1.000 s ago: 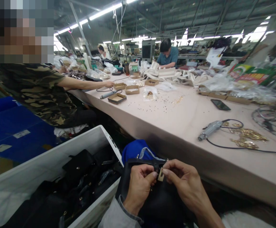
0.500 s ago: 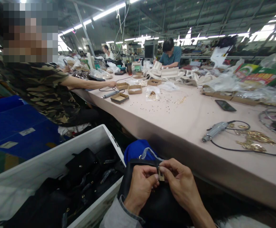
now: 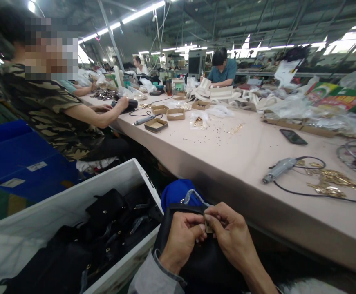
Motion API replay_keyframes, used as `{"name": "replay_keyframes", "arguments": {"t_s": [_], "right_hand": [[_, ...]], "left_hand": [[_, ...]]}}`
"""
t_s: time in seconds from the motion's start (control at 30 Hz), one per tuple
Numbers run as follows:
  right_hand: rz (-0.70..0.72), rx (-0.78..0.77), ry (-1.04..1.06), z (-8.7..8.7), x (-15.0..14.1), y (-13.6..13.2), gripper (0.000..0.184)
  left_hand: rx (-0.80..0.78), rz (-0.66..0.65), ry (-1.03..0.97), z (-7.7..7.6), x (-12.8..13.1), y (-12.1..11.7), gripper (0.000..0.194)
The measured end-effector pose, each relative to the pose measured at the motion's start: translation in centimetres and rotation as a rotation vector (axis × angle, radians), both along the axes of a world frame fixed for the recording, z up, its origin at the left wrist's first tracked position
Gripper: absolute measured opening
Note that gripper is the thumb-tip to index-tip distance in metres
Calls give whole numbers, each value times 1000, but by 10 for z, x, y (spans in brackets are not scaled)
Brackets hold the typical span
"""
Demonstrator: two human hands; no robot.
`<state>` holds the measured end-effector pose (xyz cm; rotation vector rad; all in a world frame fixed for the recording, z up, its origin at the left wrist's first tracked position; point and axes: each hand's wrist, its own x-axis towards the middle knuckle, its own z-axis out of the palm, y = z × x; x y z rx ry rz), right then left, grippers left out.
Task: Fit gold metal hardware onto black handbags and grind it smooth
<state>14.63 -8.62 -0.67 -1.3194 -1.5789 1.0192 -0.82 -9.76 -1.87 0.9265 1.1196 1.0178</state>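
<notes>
Though partly covered by fingertips, visible low in the centre: a small gold-toned metal plate [image 3: 209, 230], set between the left hand [image 3: 180, 241] and the right hand [image 3: 231, 234], over a black bag [image 3: 210, 261]. Pinched along its right side by right thumb and forefinger, nearly closed together; left hand curled in from the other side, thumb near forefinger at or just beside the plate's left edge, impossible to tell whether fully closed or gripping anything. Long axis nearly upright in view, upper end leaning slightly left, lower end pointing down toward the body. Narrow, rectangular, dull gold; finer detail too small to make out. Behind the bag's upper edge, blue cloth [image 3: 174, 192] and a plastic-wrapped strap [image 3: 195, 195]. To the left, a white crate [image 3: 133, 169] of black bags [image 3: 106, 206]; ahead on the pale tabletop [image 3: 239, 159], a grey electric screwdriver [image 3: 279, 169] beside gold-coloured metal pieces [image 3: 334, 179].
</notes>
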Motion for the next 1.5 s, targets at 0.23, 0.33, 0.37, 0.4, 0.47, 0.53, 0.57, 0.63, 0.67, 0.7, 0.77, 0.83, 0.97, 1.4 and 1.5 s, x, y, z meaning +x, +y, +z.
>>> {"name": "replay_keyframes", "arguments": {"t_s": [0.23, 0.33, 0.37, 0.4, 0.47, 0.53, 0.57, 0.63, 0.67, 0.7, 0.77, 0.83, 0.97, 1.4, 1.5], "right_hand": [[-104, 7, -5, -7, -4, 0, 20], [-203, 10, -103, -6, -6, -5, 28], [-197, 0, -141, -5, -6, -8, 29], [-172, -13, -172, -5, -5, -11, 29], [-106, -36, -209, -4, -4, -16, 33], [-67, -51, -209, -5, -3, -19, 33], [-53, -59, -199, -5, -2, -19, 33], [-17, -83, -166, -4, -1, -18, 32], [5, -97, -144, -3, 0, -18, 31], [28, -113, -123, -2, 0, -17, 30], [62, -143, -86, 2, 1, -17, 29], [60, -157, -76, 5, 2, -18, 28], [29, -157, -101, 6, 5, -21, 31], [28, -205, -86, -1, -1, -32, 31], [41, -254, -51, -3, 0, -33, 36]], "left_hand": [[-37, 49, -68, 5, 1, -1, 22], [-78, 126, -87, 1, 5, -1, 24], [-79, 148, -86, 0, 7, -1, 25], [-76, 168, -85, -1, 8, -2, 26], [-78, 209, -86, -2, 11, -2, 27], [-83, 250, -92, -2, 13, -2, 29], [-87, 264, -94, -1, 14, -2, 30], [-95, 269, -107, -1, 14, -2, 31], [-101, 268, -119, -2, 14, -3, 31], [-111, 266, -136, -2, 14, -3, 31], [-140, 267, -175, -3, 14, -3, 31], [-172, 254, -210, -2, 13, -4, 31], [-243, 162, -263, 2, 8, -1, 30], [-293, 201, -202, -4, 18, 9, 40], [-306, 190, -186, -5, 19, 8, 42]]}}
